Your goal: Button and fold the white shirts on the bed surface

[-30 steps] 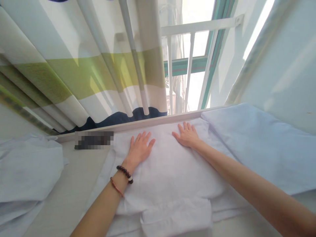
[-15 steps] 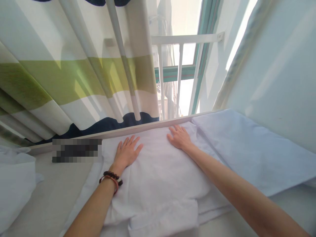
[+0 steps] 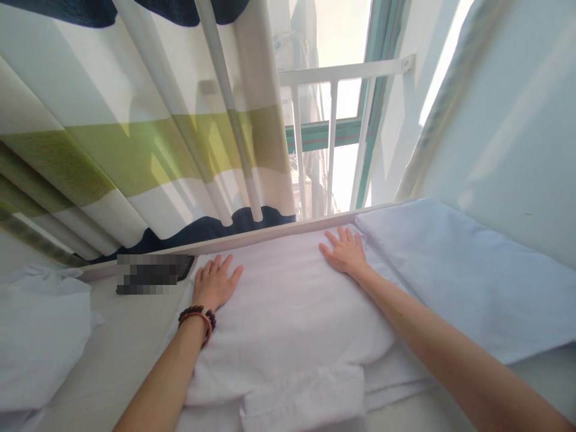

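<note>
White folded cloth [image 3: 288, 312], which looks like a garment, lies on the pale surface in front of me, with a narrower flap [image 3: 310, 393] at its near edge. My left hand [image 3: 215, 282] rests flat on the cloth's far left part, fingers spread; dark beads and a reddish band circle that wrist. On the far right part lies my right hand [image 3: 345, 251], palm down with its fingers apart. Neither hand grips anything. Just right of the right hand is another flat, folded white cloth [image 3: 468, 282].
A dark, blurred-out flat object [image 3: 155, 274] lies left of my left hand. Bunched white cloth [image 3: 42, 342] sits at the far left. Beyond the surface's raised edge hang a striped curtain [image 3: 180, 144] and a white railing [image 3: 333, 138] before a window. A pale wall [image 3: 517, 138] rises at right.
My hands have moved apart over the cloth: the left one slid left, the right one slightly right. The cloth beneath looks smoother and wider. The whole view has shifted slightly.
</note>
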`<state>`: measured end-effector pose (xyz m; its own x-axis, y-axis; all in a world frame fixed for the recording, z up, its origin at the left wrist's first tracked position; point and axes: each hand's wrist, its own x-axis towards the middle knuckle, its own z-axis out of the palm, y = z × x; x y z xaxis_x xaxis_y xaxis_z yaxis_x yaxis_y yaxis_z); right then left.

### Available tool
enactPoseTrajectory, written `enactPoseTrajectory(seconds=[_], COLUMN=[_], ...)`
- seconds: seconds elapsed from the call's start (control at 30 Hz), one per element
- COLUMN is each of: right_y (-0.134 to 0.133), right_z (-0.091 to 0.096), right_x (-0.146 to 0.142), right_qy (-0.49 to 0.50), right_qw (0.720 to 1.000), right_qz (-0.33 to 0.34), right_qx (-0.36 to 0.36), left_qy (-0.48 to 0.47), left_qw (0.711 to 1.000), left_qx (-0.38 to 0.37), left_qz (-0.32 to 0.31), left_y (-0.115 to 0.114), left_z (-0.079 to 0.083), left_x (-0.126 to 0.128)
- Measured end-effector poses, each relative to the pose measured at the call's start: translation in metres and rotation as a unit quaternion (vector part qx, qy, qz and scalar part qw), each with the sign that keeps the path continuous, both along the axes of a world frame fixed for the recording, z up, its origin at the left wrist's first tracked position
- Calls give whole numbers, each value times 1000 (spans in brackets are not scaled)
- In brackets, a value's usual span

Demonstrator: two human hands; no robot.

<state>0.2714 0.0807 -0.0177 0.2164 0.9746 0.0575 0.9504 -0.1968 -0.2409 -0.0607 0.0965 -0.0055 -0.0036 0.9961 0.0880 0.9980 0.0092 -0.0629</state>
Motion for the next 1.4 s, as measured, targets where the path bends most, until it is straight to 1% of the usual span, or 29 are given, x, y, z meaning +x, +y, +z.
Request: enactPoseTrajectory(seconds=[0.07, 0.13, 0.23, 0.3, 0.37, 0.43, 0.5, 0.6, 0.7, 0.8, 0.9, 1.07, 1.23, 1.4], right_y=[-2, -8, -25, -38, -47, -52, -52, -51, -51, -51, -51, -53, -56, -58], right_z=[2, 5, 6, 5, 2, -1, -4, -5, -1, 9, 23, 41, 51, 64], right_x=[-1, -2, -8, -14, -20, -24, -26, -26, -25, -18, -2, 27, 35, 47], right_qy=[-3, -10, -21, -23, -14, 1, 10, 14, 18, 23, 28, 33, 46, 76], right_qw=[1000, 1000, 1000, 998, 997, 997, 998, 997, 997, 996, 992, 990, 988, 985], right_qz=[-19, -22, 13, 51, 75, 75, 69, 71, 68, 84, 99, 53, 3, -45], right_qx=[-4, -10, -11, 0, 4, 0, 2, 14, 13, -24, -76, -124, -147, -145], left_qy=[10, 22, 38, 38, 16, -13, -38, -50, -42, -37, -39, -36, -23, -35], left_qw=[1000, 1000, 998, 996, 990, 982, 978, 978, 979, 979, 979, 981, 982, 979], left_qx=[5, 12, 30, 45, 56, 46, 25, 4, 6, 19, 20, -16, -83, -117], left_qz=[-4, -8, -28, -67, -125, -181, -204, -202, -200, -202, -200, -193, -167, -160], left_y=[-2, -8, -25, -39, -54, -65, -71, -73, -73, -72, -71, -71, -72, -71], left_z=[2, 7, 17, 20, 18, 11, 2, -5, -6, -7, -8, -5, 3, 7], left_x=[0, 3, 18, 35, 55, 72, 82, 83, 80, 79, 81, 82, 78, 74])
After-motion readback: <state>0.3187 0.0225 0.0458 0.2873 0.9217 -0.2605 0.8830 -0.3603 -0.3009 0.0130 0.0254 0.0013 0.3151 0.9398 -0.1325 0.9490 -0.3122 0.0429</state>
